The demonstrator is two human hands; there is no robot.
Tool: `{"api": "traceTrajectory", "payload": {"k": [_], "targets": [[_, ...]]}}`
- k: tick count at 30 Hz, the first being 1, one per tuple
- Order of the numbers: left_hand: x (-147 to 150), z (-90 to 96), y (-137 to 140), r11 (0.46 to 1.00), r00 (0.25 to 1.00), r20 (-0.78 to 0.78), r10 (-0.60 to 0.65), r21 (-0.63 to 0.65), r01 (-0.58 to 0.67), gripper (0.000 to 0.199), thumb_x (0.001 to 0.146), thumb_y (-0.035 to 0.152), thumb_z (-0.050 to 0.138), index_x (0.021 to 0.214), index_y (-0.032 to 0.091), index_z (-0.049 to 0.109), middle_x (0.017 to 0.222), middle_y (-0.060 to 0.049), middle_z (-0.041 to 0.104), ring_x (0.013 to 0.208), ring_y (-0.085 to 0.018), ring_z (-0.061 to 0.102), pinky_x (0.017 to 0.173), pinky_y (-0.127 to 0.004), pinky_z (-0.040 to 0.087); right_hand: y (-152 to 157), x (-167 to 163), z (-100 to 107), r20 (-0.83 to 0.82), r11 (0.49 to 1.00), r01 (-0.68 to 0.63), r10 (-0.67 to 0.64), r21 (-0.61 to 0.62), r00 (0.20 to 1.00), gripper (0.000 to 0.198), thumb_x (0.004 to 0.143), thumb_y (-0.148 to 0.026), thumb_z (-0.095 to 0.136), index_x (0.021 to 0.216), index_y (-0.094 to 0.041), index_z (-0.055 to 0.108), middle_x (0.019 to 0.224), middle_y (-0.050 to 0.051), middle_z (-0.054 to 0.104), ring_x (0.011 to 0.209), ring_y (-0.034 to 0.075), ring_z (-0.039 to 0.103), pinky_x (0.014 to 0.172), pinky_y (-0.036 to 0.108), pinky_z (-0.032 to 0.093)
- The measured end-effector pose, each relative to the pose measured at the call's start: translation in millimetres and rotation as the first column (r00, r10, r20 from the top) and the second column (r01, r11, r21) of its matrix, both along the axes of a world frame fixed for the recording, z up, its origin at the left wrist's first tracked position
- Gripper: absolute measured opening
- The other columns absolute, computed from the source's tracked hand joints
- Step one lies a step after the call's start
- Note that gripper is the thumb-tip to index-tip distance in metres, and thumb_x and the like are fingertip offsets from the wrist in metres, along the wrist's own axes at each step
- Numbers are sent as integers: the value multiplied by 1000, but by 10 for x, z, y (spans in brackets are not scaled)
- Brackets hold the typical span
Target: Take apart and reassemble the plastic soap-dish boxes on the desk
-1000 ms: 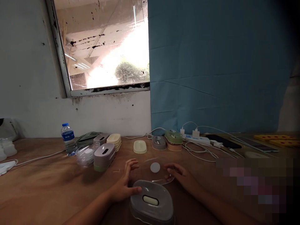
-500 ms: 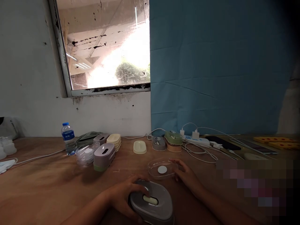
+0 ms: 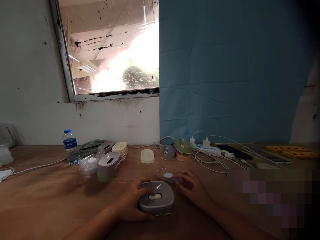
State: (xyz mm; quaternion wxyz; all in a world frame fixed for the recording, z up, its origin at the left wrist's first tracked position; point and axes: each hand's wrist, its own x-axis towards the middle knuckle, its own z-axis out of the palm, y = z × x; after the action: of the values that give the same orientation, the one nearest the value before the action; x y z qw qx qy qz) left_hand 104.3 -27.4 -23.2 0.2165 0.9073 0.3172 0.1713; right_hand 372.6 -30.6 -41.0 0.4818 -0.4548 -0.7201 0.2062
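Observation:
My left hand [image 3: 132, 203] is wrapped round the left side of a grey oval plastic box [image 3: 162, 191], its thumb by the pale cream piece [image 3: 155, 197] in the slot on top. Just behind the box is a clear plastic lid [image 3: 161, 171] with a white round sticker [image 3: 168, 175]. My right hand [image 3: 191, 186] pinches the lid's right side, fingers curled together. The near edge of the lid is hidden by the box.
At left stand a water bottle [image 3: 70, 148], stacked clear lids [image 3: 87, 163], a mauve box [image 3: 109, 166] and stacked cream lids [image 3: 120, 150]. One cream lid [image 3: 147, 156] lies mid-table. Grey [image 3: 167, 152] and green [image 3: 183, 146] boxes, a power strip [image 3: 208, 150] and phones [image 3: 233, 152] are behind.
The grey box has moved away from me and slightly left in my left hand. My right hand has shifted left with the clear lid, now partly behind the box.

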Motion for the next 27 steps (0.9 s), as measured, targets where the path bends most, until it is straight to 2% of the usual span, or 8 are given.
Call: {"api": "traceTrajectory", "payload": {"k": [5,8,10,12,15,20,23,27], "targets": [[123,-84,-50,999,998,48,-50,-5,50,86,51,54,70,123,23,36,137,-13,14,125,-36,16,100,-48,24,-94,-35,67,137,984,-12,-12,175,990,23,84,-29,44,104,-26,56,101,7,54,80,16,59,70,28,53],[131,-123,-60,982,992,118,-54,188,31,85,65,52,61,131,21,16,137,-17,13,126,-34,15,98,-51,24,-133,-28,79,240,930,-9,-86,367,967,21,84,-24,46,102,-25,56,100,6,60,88,18,59,76,29,51],[120,-141,-68,915,984,157,-83,403,13,73,75,44,54,130,21,12,134,-17,23,123,-31,25,97,-49,25,-173,-29,97,366,873,-85,-111,480,924,22,84,-19,44,102,-25,57,98,5,64,89,17,60,76,28,50],[124,-144,-94,806,981,122,-148,590,48,61,80,35,49,128,23,14,129,-15,36,118,-27,34,97,-45,26,-233,-52,130,502,816,-190,-138,547,854,26,85,-16,43,102,-27,58,98,4,66,84,16,63,72,26,50],[183,-104,-175,695,977,5,-214,704,149,43,85,28,43,124,22,27,121,-11,48,113,-23,41,95,-38,28,-350,-140,199,608,728,-309,-183,612,773,26,84,-16,44,103,-27,58,97,4,68,75,16,64,63,26,50],[285,34,-298,732,962,82,-261,667,141,17,88,23,37,97,19,51,89,-3,64,80,-13,56,81,-26,41,-512,-318,297,648,586,-467,-135,663,750,22,83,-16,48,102,-23,57,87,4,71,64,17,64,53,28,50],[275,74,-306,697,962,79,-263,704,133,21,90,19,31,92,17,52,83,-3,64,73,-13,55,77,-26,43,-515,-358,295,646,581,-485,-94,653,758,20,84,-16,46,101,-20,56,84,5,72,66,18,64,54,30,51],[238,65,-262,604,962,-20,-273,775,187,24,89,14,32,108,13,47,91,-7,62,81,-15,54,83,-31,40,-437,-337,238,652,645,-482,-33,593,758,23,86,-15,43,106,-19,52,93,7,69,75,17,63,62,29,52]]}}
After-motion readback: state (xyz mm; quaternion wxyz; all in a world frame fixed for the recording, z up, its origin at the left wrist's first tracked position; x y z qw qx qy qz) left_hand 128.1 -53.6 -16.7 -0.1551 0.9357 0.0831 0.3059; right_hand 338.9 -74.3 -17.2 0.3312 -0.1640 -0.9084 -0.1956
